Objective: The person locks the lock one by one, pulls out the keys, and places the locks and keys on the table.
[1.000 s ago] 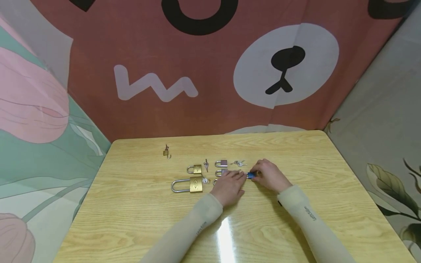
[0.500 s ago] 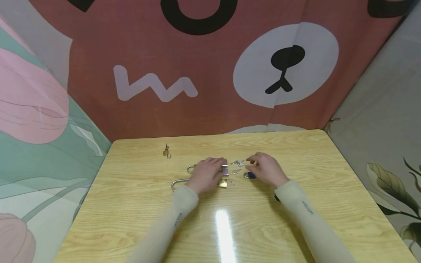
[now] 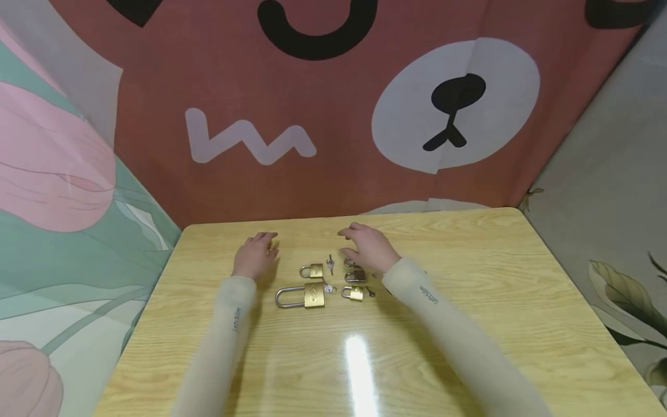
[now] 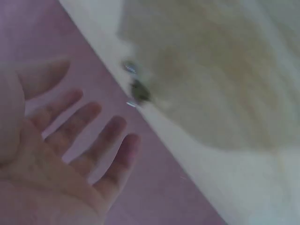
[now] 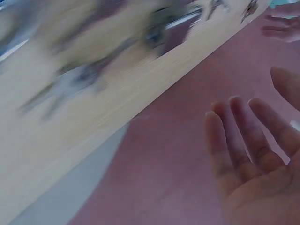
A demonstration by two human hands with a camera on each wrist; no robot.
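My left hand [image 3: 254, 256] is over the table's back left, its fingers extended and holding nothing. A small dark brass padlock [image 4: 139, 91] lies beyond its fingertips in the left wrist view; the hand hides it in the head view. Held above the table behind the right padlock column, my right hand [image 3: 369, 246] has loosely bent fingers and nothing in them. It partly covers the rearmost padlock [image 3: 349, 262]. In front of that lie a dark padlock [image 3: 356, 276] and a brass padlock [image 3: 355, 293] with a key [image 3: 370, 292]. Blurred keys [image 5: 77, 79] show in the right wrist view.
A large long-shackled brass padlock [image 3: 315, 295] and a smaller brass padlock [image 3: 315, 270] lie between the hands, with keys [image 3: 330, 265] and another key set [image 3: 329, 288] beside them. A printed cloth [image 3: 260, 191] hangs behind the wooden table [image 3: 292, 359].
My left hand has left the padlock rows and moved back and left. The right hand let go of the blue padlock, then moved left and back; its sleeve now covers that spot.
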